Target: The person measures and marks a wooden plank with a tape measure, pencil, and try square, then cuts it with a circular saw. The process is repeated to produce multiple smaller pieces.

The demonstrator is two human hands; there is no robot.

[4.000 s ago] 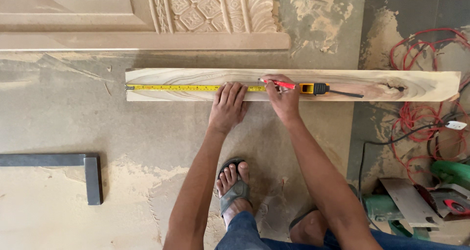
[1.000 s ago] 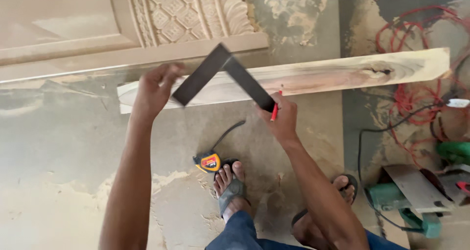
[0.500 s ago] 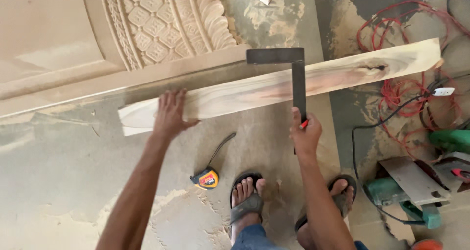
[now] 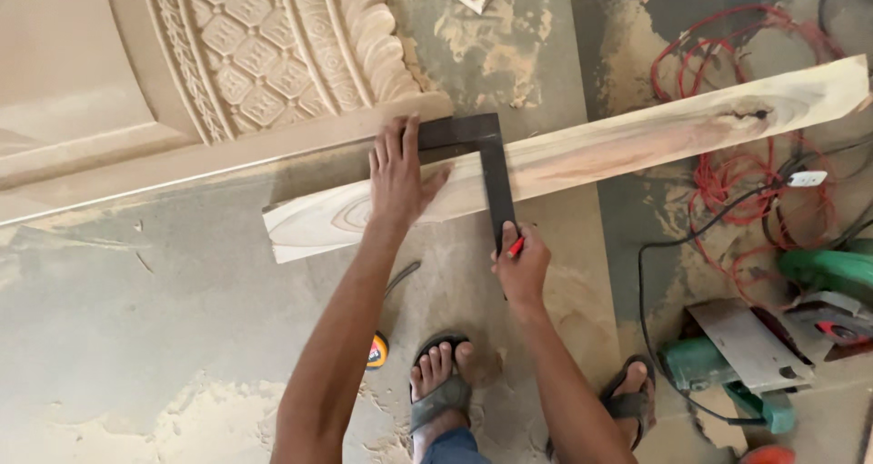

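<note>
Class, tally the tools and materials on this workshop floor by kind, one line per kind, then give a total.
Wooden plank: 1
Metal try square: 1
Red pencil: 1
Tape measure: 1
Green power tools: 2
Carved wooden panel: 1
Red cable coil: 1
Total: 8

The long pale wooden plank [image 4: 637, 146] looks smooth-planed and matt, with brown grain streaks. The dark L-shaped metal square [image 4: 491, 169] is dull. The grey concrete floor [image 4: 136, 337] is rough, dusted with sawdust. The carved wooden panel [image 4: 273, 55] appears unfinished.
</note>
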